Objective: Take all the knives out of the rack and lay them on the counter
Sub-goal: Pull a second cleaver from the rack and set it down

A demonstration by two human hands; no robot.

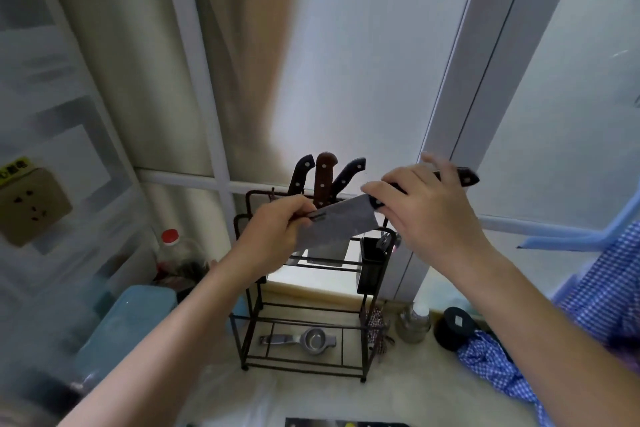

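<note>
A dark metal knife rack [249,291] stands on the pale counter [311,395] against the window. Three knife handles stick up from its top: a black one [300,173], a brown one [324,180] and another black one [349,174]. A cleaver [341,225] with a wide grey blade and a black handle is held level in front of the rack. My right hand [426,204] grips its handle, whose end pokes out to the right. My left hand [277,229] pinches the blade's far end.
A metal strainer tool [304,340] lies on the rack's bottom shelf, a black cup [372,263] hangs on its right side. A red-capped bottle [171,246] and blue container [131,315] stand left. A jar [415,321], black round lid [453,326] and blue checked cloth [491,367] sit right.
</note>
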